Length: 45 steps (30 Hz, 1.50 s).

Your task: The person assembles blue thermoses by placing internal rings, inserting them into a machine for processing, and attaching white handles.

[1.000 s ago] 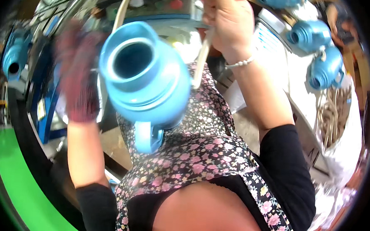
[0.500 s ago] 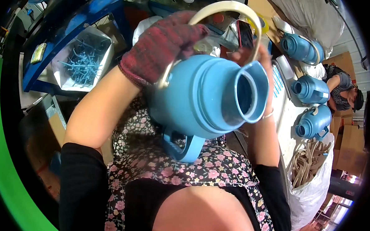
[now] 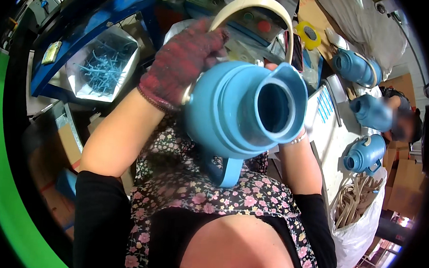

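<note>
In front of my apron is a blue plastic thermos jug (image 3: 215, 110), tilted so its open spout faces right and toward me. A cream carrying handle (image 3: 260, 1) arches over its far side, and a blue side handle (image 3: 231, 172) points toward me. My left hand (image 3: 184, 64), in a dark red knit glove, is closed around the cream handle's left end, against the jug. My bare right hand (image 3: 271, 66) holds the jug's far right side; most of it is hidden behind the spout, with a fingertip and the braceleted wrist showing.
At left, a white bag (image 3: 101, 74) of thin blue plastic pieces sits by a blue metal frame (image 3: 97, 18). On the right are more blue jugs (image 3: 366, 154) on a white table (image 3: 328, 135), a bag of cream strips (image 3: 356, 202), yellow tape (image 3: 308, 34) and another person (image 3: 404, 119).
The jug has turned slightly, its spout facing me more. My right hand has slipped further behind it. At right, the other person's blue jug has moved and blurs.
</note>
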Each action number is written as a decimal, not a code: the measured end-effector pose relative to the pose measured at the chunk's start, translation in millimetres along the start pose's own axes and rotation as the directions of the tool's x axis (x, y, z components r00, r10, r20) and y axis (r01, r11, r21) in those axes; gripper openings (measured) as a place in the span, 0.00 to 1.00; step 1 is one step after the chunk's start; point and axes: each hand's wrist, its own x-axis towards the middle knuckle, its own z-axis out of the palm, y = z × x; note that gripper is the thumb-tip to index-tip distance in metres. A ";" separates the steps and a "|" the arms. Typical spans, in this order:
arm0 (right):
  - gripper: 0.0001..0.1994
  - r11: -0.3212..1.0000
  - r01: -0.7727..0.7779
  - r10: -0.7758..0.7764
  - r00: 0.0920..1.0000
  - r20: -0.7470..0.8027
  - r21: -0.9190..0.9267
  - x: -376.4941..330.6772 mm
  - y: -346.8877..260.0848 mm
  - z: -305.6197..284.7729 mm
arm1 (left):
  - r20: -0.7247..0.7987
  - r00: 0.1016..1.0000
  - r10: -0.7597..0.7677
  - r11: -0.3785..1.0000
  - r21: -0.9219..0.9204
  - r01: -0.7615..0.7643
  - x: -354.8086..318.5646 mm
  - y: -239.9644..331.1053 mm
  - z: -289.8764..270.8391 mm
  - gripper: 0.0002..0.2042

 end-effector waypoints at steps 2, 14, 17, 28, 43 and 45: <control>0.15 0.979 0.030 -0.040 0.998 -0.048 -0.202 0.3 -0.2 -10.6 | 0.193 0.853 -0.485 0.622 -0.609 0.492 -0.4 15.2 2.6 0.13; 0.53 0.260 0.586 -0.444 0.778 0.444 -0.767 -22.6 -41.6 46.2 | 0.376 0.835 -0.401 0.098 -0.889 0.448 13.9 53.1 5.6 0.14; 0.54 -0.054 0.602 -0.339 0.740 0.581 -0.797 -39.5 -52.8 65.5 | 0.372 0.859 -0.352 0.365 -0.791 0.491 13.1 41.8 23.3 0.16; 0.29 0.430 0.690 -0.864 0.126 -0.488 -0.583 -241.8 -145.3 -133.3 | -0.006 0.857 -0.515 0.831 -0.248 0.498 -24.3 -59.3 -13.2 0.22; 0.38 0.013 -0.499 -0.917 -0.351 0.188 -0.867 -263.2 -236.0 -225.0 | 0.269 0.832 -0.486 0.824 -0.176 0.538 -49.5 -2.0 58.1 0.21; 0.40 0.125 -0.544 -0.889 -0.433 0.150 -0.830 -281.4 -201.6 -240.6 | 0.256 0.822 -0.509 0.803 -0.202 0.561 -60.9 -19.2 52.9 0.21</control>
